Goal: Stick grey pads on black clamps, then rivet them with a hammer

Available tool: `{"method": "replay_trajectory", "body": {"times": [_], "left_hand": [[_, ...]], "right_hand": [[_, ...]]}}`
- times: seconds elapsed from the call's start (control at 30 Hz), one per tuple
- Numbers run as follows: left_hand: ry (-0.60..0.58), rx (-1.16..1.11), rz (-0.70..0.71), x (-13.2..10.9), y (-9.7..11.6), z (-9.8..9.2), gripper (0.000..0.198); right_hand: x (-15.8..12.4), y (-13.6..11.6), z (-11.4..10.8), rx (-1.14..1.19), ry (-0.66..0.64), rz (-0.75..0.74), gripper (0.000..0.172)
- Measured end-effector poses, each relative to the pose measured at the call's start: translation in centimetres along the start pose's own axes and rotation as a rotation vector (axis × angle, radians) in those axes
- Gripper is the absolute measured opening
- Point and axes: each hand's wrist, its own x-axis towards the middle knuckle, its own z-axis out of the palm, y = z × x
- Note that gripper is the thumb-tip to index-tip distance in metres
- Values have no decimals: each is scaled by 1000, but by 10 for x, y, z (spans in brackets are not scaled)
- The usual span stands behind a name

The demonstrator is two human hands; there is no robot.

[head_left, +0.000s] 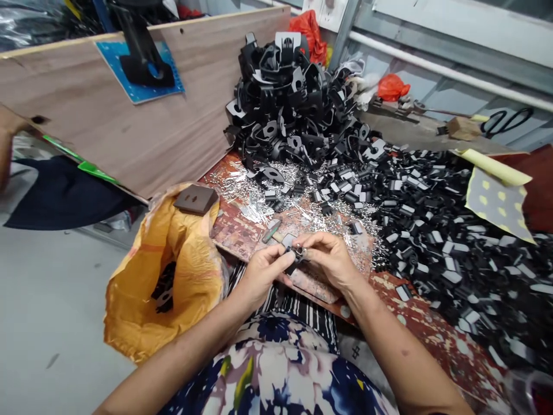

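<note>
Above the front edge of the worn red table, a small black plastic clip (292, 267) is between my two hands. My left hand (264, 270) pinches its left side between thumb and fingers. At its right end, the thumb and fingertips of my right hand (332, 258) are closed on it; a tiny shiny bit shows there, too small to name. Just behind my hands lies a small tool with a green part (272, 231). Loose metal pins (259, 210) are scattered beyond it, with a heap of small black clip pieces (432, 230) to the right.
A tall pile of larger black plastic parts (298, 98) rises at the back against a wooden board (207, 75). An open yellow sack (190, 253) with black parts inside stands at left. Scissors (507, 121) and a yellow-dotted cloth (496, 199) lie right. Another person's arm (6, 138) shows far left.
</note>
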Motion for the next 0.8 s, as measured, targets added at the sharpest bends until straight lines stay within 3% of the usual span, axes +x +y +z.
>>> {"method": "replay_trajectory", "body": {"times": [0.13,0.27,0.33,0.43,0.53,0.63,0.8], "left_hand": [[56,62,52,-1,-5,-3,48],[115,238,95,-16,-6,-25,47],[170,319,117,-29,-3,-40,45],[253,342,115,-46,0,-60,42],[296,289,90,-58,-3,-74,39],[294,174,59,-64,-7,-81,43],[264,-14,0,-71,0,-90,39]], "right_hand": [[-11,5,14,-92,-17,-70,12],[-12,3,17,-266,-120,-75,9],[-3,-2,18,-416,-114,-103,11],[27,-10,27,-781,-135,-282,18],[73,-13,51,-1159,-366,-455,25],[119,-7,81,-1457,-644,-485,30],[161,3,103,-1630,-965,-452,29]]}}
